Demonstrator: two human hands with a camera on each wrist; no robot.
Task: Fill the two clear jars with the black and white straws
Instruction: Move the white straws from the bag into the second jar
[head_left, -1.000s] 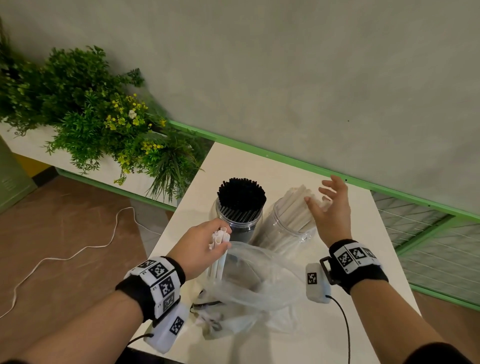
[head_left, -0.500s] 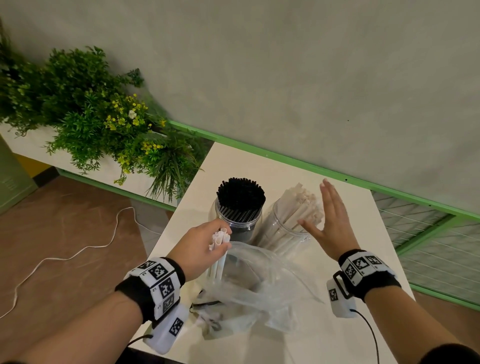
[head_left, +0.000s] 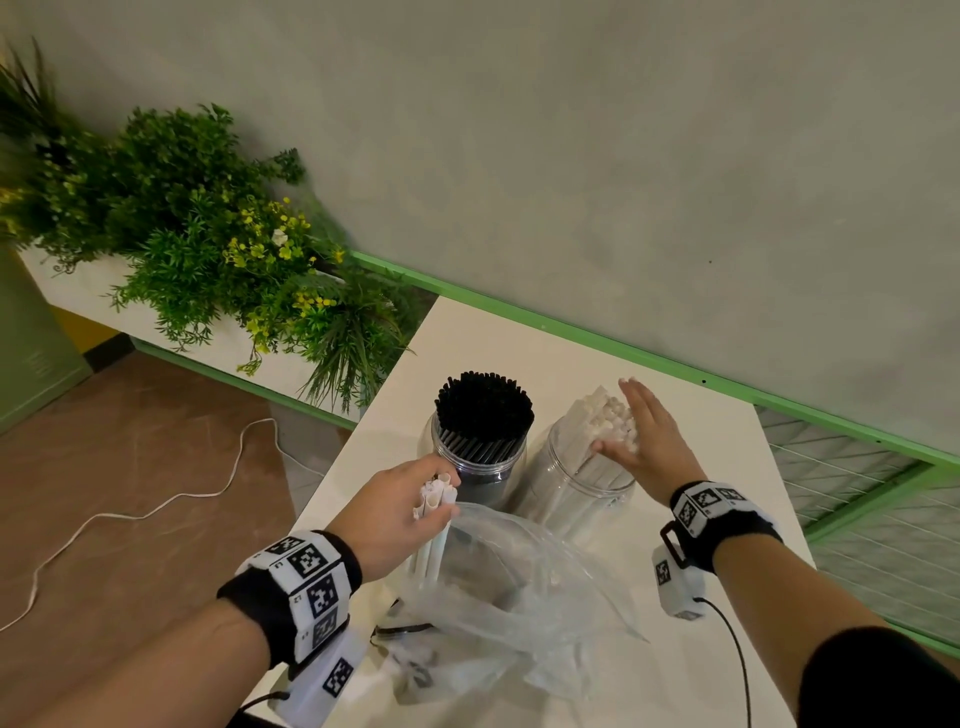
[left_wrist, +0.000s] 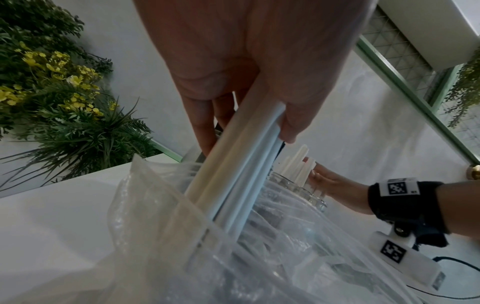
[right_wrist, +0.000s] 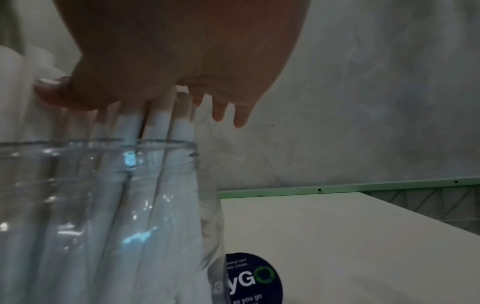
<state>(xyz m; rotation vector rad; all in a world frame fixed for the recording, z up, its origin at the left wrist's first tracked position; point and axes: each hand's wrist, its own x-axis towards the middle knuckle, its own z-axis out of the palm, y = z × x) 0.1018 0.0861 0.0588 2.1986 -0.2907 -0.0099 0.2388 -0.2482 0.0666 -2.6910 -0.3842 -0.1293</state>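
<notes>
Two clear jars stand side by side on the white table (head_left: 524, 343). The left jar (head_left: 475, 470) is packed with black straws (head_left: 484, 410). The right jar (head_left: 576, 491) (right_wrist: 109, 216) holds a leaning bundle of white straws (head_left: 605, 421) (right_wrist: 158, 127). My right hand (head_left: 641, 441) (right_wrist: 182, 61) lies flat with straight fingers on the tops of those white straws. My left hand (head_left: 400, 506) (left_wrist: 249, 72) grips a small bunch of white straws (head_left: 436, 501) (left_wrist: 233, 170), whose lower ends still stand inside a crumpled clear plastic bag (head_left: 514, 592) (left_wrist: 207, 246) in front of the jars.
A planter of green plants with yellow flowers (head_left: 208, 244) stands left of the table. A white cable (head_left: 156, 512) trails across the brown floor. A grey wall with a green rail (head_left: 623, 353) runs behind the table, and a wire grid (head_left: 872, 499) lies to the right.
My right hand has swung in from beside the white straws and now presses flat on their tops. My left hand still holds its bunch in the bag.
</notes>
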